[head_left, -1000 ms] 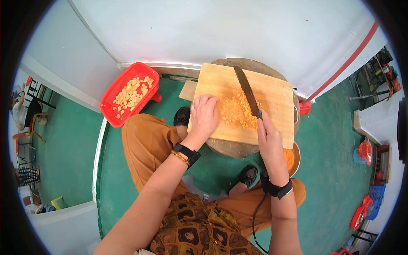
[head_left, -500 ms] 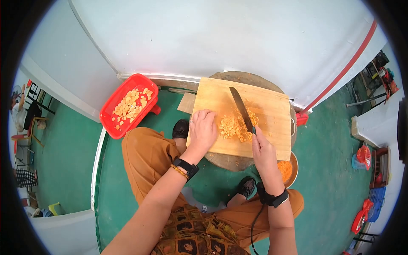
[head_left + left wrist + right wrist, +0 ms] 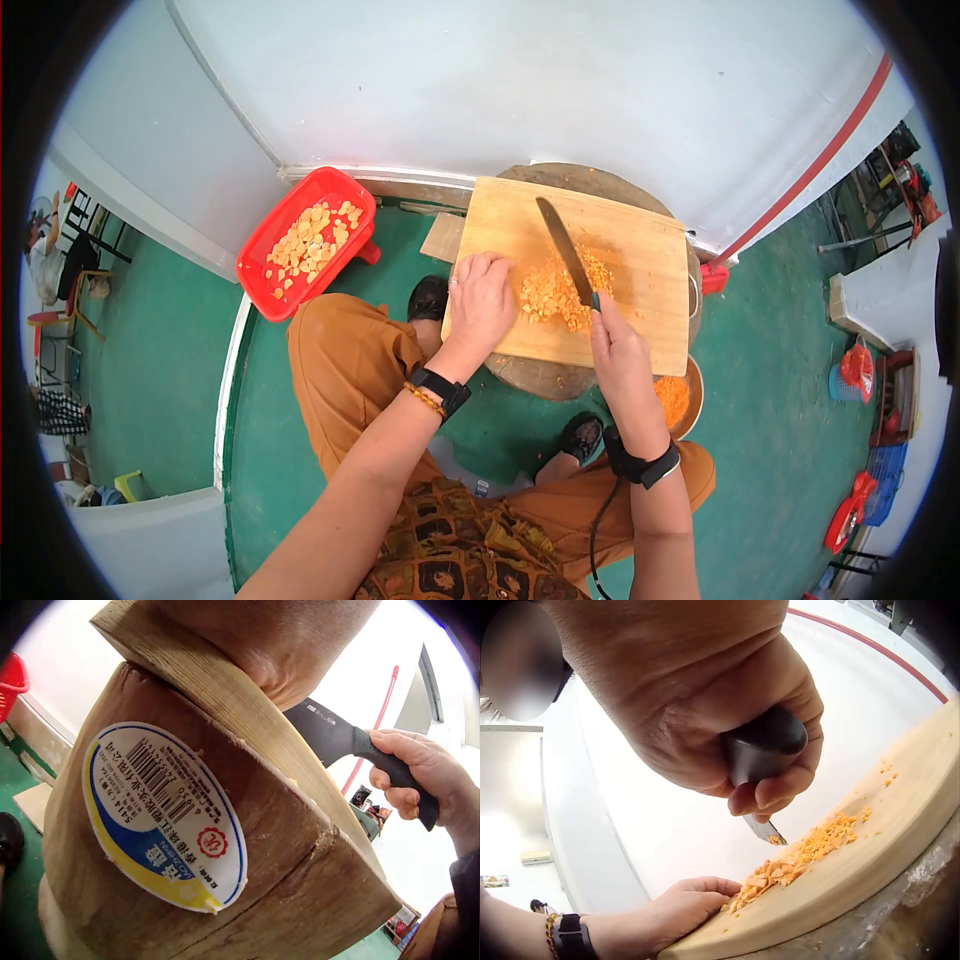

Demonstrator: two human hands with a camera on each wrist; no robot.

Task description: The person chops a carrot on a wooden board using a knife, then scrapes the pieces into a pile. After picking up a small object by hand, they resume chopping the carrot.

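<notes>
In the head view my left hand (image 3: 482, 300) rests on the left edge of a wooden cutting board (image 3: 640, 240), its fingers extended beside a heap of chopped orange carrot-like pieces (image 3: 545, 293). My right hand (image 3: 622, 350) grips the dark handle of a kitchen knife (image 3: 563, 238). The blade lies slantwise across the heap, its tip pointing away from me. In the right wrist view the fingers curl round the black handle (image 3: 769, 742), and orange crumbs stick to the blade (image 3: 769, 831). Coarser pieces sit nearer the left hand, finer ones farther off.
The board lies on a round wooden block (image 3: 545, 378). At left stands a red basin (image 3: 262, 290) with orange slices. A bowl (image 3: 697, 400) of finely chopped orange bits is beside the right forearm. A white wall (image 3: 480, 90) rises behind the board.
The knife has shifted slightly left and towards me over the heap. My left hand stays at the board's left edge. The head view has tilted a little, so the board appears lower.
</notes>
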